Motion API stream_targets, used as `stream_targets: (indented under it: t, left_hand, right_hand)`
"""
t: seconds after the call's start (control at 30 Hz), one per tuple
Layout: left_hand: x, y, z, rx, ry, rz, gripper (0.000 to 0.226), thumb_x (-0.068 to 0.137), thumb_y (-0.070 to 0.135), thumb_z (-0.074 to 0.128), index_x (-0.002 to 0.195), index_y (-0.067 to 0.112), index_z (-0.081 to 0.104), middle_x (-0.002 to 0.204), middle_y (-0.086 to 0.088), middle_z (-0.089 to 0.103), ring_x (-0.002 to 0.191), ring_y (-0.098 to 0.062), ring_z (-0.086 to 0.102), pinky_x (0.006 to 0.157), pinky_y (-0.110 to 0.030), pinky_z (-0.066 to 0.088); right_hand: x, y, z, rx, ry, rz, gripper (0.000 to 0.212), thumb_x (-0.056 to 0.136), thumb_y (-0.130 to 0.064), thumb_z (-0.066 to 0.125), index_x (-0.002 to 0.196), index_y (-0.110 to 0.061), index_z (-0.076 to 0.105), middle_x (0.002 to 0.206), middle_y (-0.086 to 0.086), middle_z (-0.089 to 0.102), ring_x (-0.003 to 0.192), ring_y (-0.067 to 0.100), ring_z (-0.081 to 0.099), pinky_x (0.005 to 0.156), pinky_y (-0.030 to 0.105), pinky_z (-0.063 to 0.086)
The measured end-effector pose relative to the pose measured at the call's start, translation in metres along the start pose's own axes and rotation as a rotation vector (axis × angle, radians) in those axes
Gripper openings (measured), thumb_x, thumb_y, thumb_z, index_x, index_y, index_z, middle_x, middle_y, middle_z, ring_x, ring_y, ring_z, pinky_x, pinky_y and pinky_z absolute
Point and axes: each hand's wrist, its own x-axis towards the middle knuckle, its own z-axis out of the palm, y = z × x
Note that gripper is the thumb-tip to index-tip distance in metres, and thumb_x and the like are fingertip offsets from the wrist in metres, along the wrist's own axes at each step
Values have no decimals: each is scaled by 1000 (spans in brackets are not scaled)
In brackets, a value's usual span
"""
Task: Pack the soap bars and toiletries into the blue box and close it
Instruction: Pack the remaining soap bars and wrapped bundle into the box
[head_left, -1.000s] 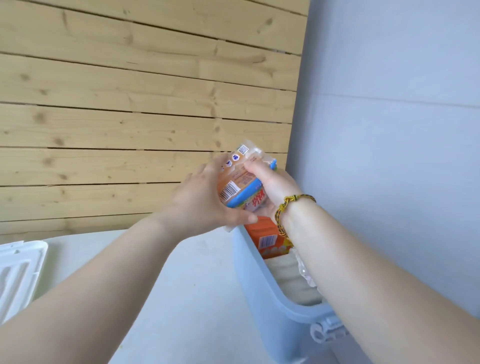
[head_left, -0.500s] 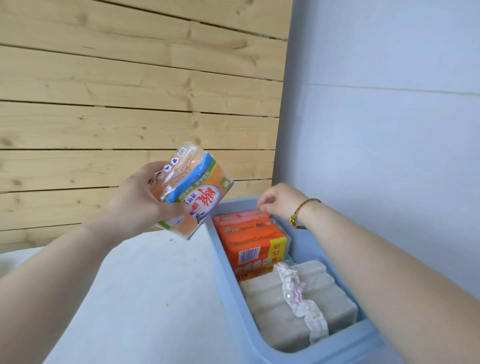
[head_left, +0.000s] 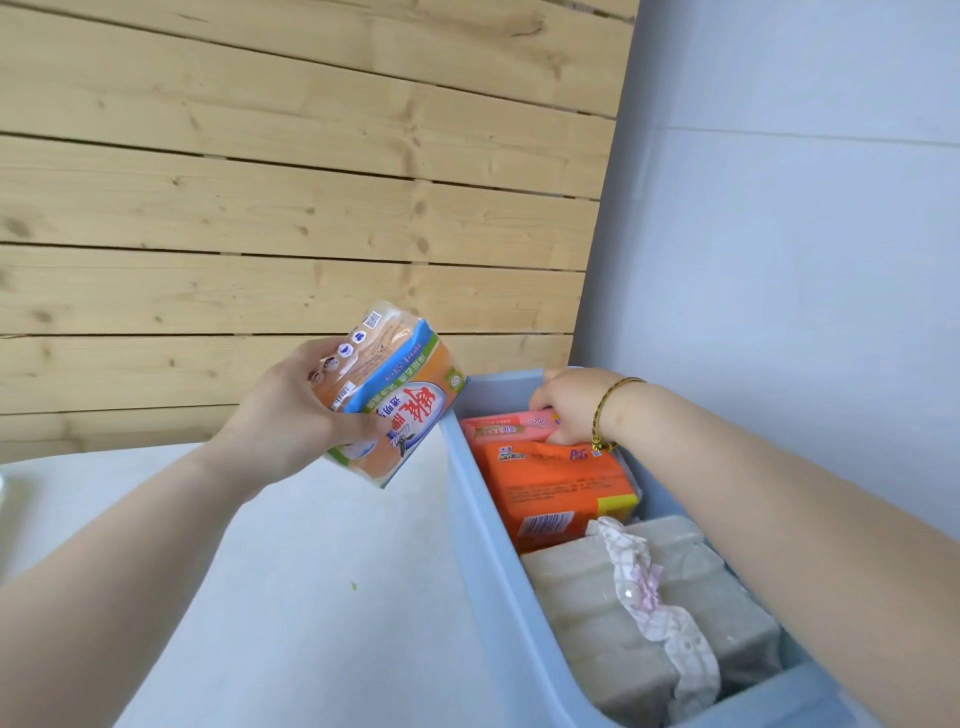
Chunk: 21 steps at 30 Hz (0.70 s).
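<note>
The open blue box (head_left: 483, 551) stands at the right on the white table. Inside lie grey soap bars (head_left: 597, 613) tied with a pale ribbon (head_left: 654, 608), an orange soap pack (head_left: 556, 488) and, at the far end, a pink soap pack (head_left: 506, 423). My left hand (head_left: 291, 415) holds a plastic-wrapped orange and blue soap pack (head_left: 400, 395) in the air just left of the box's far rim. My right hand (head_left: 571, 405) reaches into the far end of the box, fingers on the pink soap pack.
A wooden plank wall (head_left: 291, 197) runs behind the table, and a pale wall (head_left: 789, 291) stands close on the right of the box. The white tabletop (head_left: 291, 597) stretches left of the box. The lid is out of view.
A second ago both hands held the wrapped soap pack above the box. My right hand let go and went down into the box's far end; my left hand keeps the pack.
</note>
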Motion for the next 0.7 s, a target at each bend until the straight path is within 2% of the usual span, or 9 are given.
stream_targets:
  t: [0.1,0.23,0.33,0.43,0.53,0.57,0.63,0.7]
  left_hand:
    - [-3,-3,-6,-3,-3,-8,71,60,8,79,120,25,47,81,18,56,64,3,57,41,-6,38]
    - [-8,-10,-20,-1,6,-14,73,59,8,79,122,24,47,85,15,57,71,-3,59,53,-18,40]
    - [-15,-15,-32,-7,41,-24,73,59,8,79,122,22,47,82,16,55,70,-3,57,53,-19,39]
    - [-28,-18,-45,-34,67,-28,70,60,9,79,121,24,48,80,17,53,70,-1,55,53,-18,38]
    - [-42,-22,-60,-51,98,-23,70,59,8,79,119,26,48,79,19,53,69,2,54,52,-16,37]
    - [-46,-24,-66,-52,108,-21,70,59,7,79,119,26,48,79,19,53,69,2,54,52,-16,37]
    - [-52,-28,-78,-41,128,-25,71,59,7,79,121,24,48,79,18,53,71,0,54,53,-18,38]
    - [-63,-34,-93,-17,147,-29,70,60,6,79,121,23,48,78,17,52,70,-2,53,54,-20,38]
  right_hand:
    - [-4,4,7,122,104,-4,34,85,-25,56,117,-13,56,114,8,59,109,27,54,87,31,43]
    - [-17,8,-11,183,250,27,40,79,-26,65,116,-14,57,115,11,63,107,28,55,84,31,42]
    - [-37,7,-38,260,423,46,39,77,-24,68,113,-12,60,112,13,64,103,27,55,81,31,41]
    - [-62,-16,-54,362,592,79,33,78,-26,67,107,-11,63,104,12,67,89,23,55,73,30,39]
    - [-86,-52,-58,672,707,114,20,79,-27,65,92,-11,66,88,11,69,79,22,61,71,30,47]
    - [-95,-67,-55,851,720,98,14,80,-26,65,81,-13,66,76,8,68,69,17,63,65,25,51]
    - [-109,-98,-45,1221,679,43,18,82,-20,63,64,-20,59,60,0,61,44,0,59,44,14,50]
    - [-116,-137,-21,1414,599,39,23,83,-14,61,63,-23,54,63,-2,61,38,-4,56,39,15,49]
